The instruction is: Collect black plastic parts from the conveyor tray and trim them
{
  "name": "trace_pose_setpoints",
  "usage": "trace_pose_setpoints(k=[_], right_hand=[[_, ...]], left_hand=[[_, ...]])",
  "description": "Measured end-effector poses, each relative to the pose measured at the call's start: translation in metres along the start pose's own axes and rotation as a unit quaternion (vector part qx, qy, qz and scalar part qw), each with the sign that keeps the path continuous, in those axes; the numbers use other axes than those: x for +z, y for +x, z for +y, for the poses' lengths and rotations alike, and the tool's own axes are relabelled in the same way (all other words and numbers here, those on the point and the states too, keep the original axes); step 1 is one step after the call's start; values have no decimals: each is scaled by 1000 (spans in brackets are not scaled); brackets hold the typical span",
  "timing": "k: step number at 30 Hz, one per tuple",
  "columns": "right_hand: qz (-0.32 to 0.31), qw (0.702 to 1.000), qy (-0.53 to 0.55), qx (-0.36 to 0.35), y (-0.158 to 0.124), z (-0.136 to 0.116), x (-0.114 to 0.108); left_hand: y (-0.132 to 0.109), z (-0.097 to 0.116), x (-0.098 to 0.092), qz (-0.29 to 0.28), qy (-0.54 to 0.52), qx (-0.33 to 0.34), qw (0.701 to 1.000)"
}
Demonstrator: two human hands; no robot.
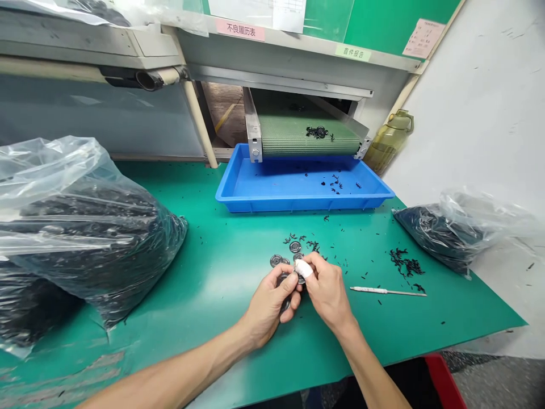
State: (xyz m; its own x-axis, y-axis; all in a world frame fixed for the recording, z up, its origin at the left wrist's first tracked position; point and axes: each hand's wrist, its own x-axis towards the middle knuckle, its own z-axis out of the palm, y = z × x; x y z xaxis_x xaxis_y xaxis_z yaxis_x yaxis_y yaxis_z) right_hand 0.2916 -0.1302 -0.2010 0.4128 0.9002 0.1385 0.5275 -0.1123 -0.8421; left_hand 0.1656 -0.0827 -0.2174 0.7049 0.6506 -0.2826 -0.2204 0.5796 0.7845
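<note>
I'm holding a round metal disc (301, 278) between my left hand (269, 301) and my right hand (326, 289), low over the green work mat (221, 301). My hands are close together and both are closed on it: my left fingers (286, 284) are curling around its near side, while my right fingertip, wrapped in a white finger cover (303, 268), is pressing on its upper edge. Only a sliver of the disc's grey metal is showing between my fingers (a dark curved piece is also poking out below my left fingers (285, 304), and I can't tell whether it belongs to the same disc). Just beyond my hands, three similar ribbed metal discs (276, 260) are lying on the mat, with small black pieces (313, 245) scattered around them. To my right, a white-handled pick (387, 291) is lying beside a loose heap of black pieces (406, 264). Bulging plastic bags of black parts (85, 244) are sitting on my left, and a smaller bag (438, 236) is sitting on my right. Ahead, a green conveyor belt (309, 139) is carrying black pieces above a blue plastic tray (302, 190).
</note>
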Motion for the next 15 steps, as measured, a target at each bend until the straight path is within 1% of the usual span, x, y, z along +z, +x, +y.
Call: trace_pose_setpoints(k=[3, 5, 7, 9, 10, 12, 14, 15], right_hand=[[-68, 998, 11, -7, -4, 1, -12], [-121, 992, 25, -6, -4, 2, -24], [-153, 988, 32, -14, -4, 1, -31], [-153, 987, 30, -40, -6, 0, -31], [-143, 988, 28, -53, -7, 0, -29], [-104, 992, 23, -65, -10, 0, -22], [-68, 996, 15, -59, -12, 3, -15], [-60, 997, 10, -54, -11, 6, -14]], left_hand=[[-1, 4, 2, 1, 13, -21, 1000], [-1, 5, 1, -14, 36, -40, 998], [0, 4, 0, -39, 66, -51, 996], [1, 1, -3, -61, 88, -49, 993], [1, -1, -3, -69, 96, -44, 992], [-1, -5, -4, -80, 110, -32, 990], [-3, -7, -4, -82, 115, -25, 990], [-4, -6, -4, -82, 107, -24, 991]])
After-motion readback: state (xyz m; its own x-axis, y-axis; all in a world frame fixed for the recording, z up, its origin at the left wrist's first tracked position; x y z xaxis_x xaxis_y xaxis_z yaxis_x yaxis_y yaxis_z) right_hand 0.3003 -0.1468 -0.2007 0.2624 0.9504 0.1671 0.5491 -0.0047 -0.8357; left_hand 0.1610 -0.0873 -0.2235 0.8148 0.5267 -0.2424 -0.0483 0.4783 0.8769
